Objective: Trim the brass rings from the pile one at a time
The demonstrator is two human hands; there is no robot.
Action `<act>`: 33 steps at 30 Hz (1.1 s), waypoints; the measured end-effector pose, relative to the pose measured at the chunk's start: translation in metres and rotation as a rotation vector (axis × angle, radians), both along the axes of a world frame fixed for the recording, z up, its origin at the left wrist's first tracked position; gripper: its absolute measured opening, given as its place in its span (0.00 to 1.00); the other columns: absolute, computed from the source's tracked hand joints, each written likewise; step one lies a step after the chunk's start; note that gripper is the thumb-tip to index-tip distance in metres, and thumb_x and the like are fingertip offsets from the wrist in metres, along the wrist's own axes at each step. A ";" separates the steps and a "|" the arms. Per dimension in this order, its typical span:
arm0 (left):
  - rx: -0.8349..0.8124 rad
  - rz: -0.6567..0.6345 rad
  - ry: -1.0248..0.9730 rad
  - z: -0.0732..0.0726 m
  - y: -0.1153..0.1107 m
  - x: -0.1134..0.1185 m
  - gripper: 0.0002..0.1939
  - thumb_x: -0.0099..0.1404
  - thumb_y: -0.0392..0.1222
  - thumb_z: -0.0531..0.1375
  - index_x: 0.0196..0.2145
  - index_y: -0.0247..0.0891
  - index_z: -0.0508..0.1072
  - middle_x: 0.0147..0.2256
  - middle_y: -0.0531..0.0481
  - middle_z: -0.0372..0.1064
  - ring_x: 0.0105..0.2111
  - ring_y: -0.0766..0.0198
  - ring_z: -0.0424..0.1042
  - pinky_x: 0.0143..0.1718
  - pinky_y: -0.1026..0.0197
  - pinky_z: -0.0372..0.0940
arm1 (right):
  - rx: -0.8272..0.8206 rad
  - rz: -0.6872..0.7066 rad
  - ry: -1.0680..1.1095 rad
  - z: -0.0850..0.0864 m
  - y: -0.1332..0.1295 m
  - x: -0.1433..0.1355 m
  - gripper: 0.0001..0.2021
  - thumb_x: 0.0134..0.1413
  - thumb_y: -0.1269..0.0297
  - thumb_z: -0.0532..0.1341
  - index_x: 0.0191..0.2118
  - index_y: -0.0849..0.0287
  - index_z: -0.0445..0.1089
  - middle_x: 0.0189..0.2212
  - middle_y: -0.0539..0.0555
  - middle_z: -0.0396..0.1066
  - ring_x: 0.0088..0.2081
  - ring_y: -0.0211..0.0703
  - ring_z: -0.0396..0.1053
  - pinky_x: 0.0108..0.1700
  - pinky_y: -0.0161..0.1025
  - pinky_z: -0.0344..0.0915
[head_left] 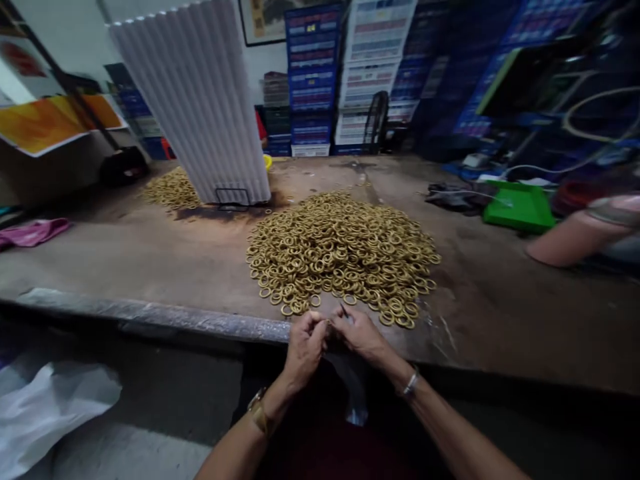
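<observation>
A broad heap of gold-coloured rings point(345, 247) lies on the worktable, just beyond my hands. My left hand point(304, 347) is closed in a pinch at the table's front edge, with a small golden bit, seemingly one ring, showing at its fingertips. Close beside it, my right hand point(364, 339) is closed around a thin dark pointed tool point(344, 310), whose tip sticks up past the fingers. The fingertips of both hands nearly meet, and the fingers partly hide what is between them. Below the hands hangs a pale, shiny strip point(356, 400), perhaps plastic.
A tall corrugated panel point(200, 107) leans in a black wire stand point(233, 197), with a second ring pile point(173, 189) behind it. At right are a green tray point(520, 207) and a pink cylinder point(575, 233). Stacked blue crates point(313, 73) line the back. A pink cloth point(35, 232) lies left.
</observation>
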State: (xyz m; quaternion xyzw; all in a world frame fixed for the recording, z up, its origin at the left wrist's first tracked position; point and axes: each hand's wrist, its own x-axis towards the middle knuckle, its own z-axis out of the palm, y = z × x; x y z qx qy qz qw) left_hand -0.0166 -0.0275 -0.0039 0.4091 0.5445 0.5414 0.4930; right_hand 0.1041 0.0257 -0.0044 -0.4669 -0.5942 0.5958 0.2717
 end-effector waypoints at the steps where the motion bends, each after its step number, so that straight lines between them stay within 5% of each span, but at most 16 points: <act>1: 0.004 -0.005 0.003 0.000 0.000 0.001 0.09 0.58 0.44 0.55 0.27 0.35 0.67 0.19 0.58 0.59 0.16 0.75 0.56 0.18 0.70 0.54 | 0.016 -0.001 -0.002 0.000 0.000 0.000 0.12 0.44 0.53 0.55 0.26 0.58 0.58 0.14 0.42 0.56 0.14 0.28 0.49 0.17 0.28 0.48; 8: -0.179 -0.179 -0.140 -0.001 -0.003 0.000 0.14 0.58 0.51 0.55 0.29 0.36 0.63 0.22 0.55 0.62 0.16 0.74 0.59 0.16 0.70 0.56 | 0.000 -0.062 0.006 -0.002 -0.002 0.002 0.08 0.46 0.60 0.55 0.25 0.59 0.60 0.13 0.42 0.57 0.14 0.28 0.49 0.16 0.27 0.48; 18: -0.109 -0.228 -0.440 -0.009 -0.006 0.001 0.11 0.58 0.47 0.57 0.29 0.36 0.63 0.25 0.55 0.63 0.18 0.73 0.60 0.18 0.69 0.59 | -0.048 -0.035 0.064 -0.009 0.001 0.004 0.09 0.47 0.59 0.53 0.27 0.60 0.60 0.16 0.44 0.60 0.15 0.29 0.52 0.17 0.28 0.50; 22: -0.100 -0.189 -0.452 -0.008 -0.007 0.001 0.11 0.58 0.47 0.57 0.30 0.37 0.62 0.24 0.55 0.63 0.18 0.73 0.60 0.18 0.69 0.59 | 0.224 -0.110 -0.154 -0.007 0.001 0.007 0.08 0.48 0.64 0.52 0.24 0.60 0.62 0.17 0.47 0.61 0.20 0.32 0.57 0.24 0.30 0.54; 25: -0.086 -0.160 -0.384 -0.007 -0.006 0.000 0.11 0.59 0.48 0.56 0.30 0.37 0.62 0.25 0.55 0.63 0.19 0.73 0.60 0.19 0.69 0.59 | 0.468 0.049 -0.305 -0.005 -0.004 0.012 0.06 0.48 0.69 0.52 0.26 0.60 0.64 0.20 0.49 0.64 0.23 0.34 0.59 0.27 0.30 0.53; 28: -0.072 -0.151 -0.286 -0.008 -0.004 -0.001 0.12 0.59 0.49 0.56 0.29 0.37 0.62 0.23 0.56 0.61 0.18 0.73 0.59 0.19 0.69 0.59 | 0.550 0.212 -0.413 -0.005 -0.011 0.014 0.06 0.45 0.74 0.51 0.27 0.59 0.65 0.21 0.49 0.66 0.23 0.34 0.60 0.26 0.30 0.50; 33: -0.064 -0.146 -0.188 -0.010 -0.005 -0.003 0.11 0.60 0.49 0.55 0.29 0.37 0.63 0.23 0.56 0.61 0.18 0.73 0.60 0.19 0.69 0.59 | 0.585 0.252 -0.598 -0.005 -0.016 0.012 0.08 0.46 0.72 0.51 0.30 0.59 0.66 0.22 0.50 0.67 0.24 0.36 0.61 0.26 0.31 0.48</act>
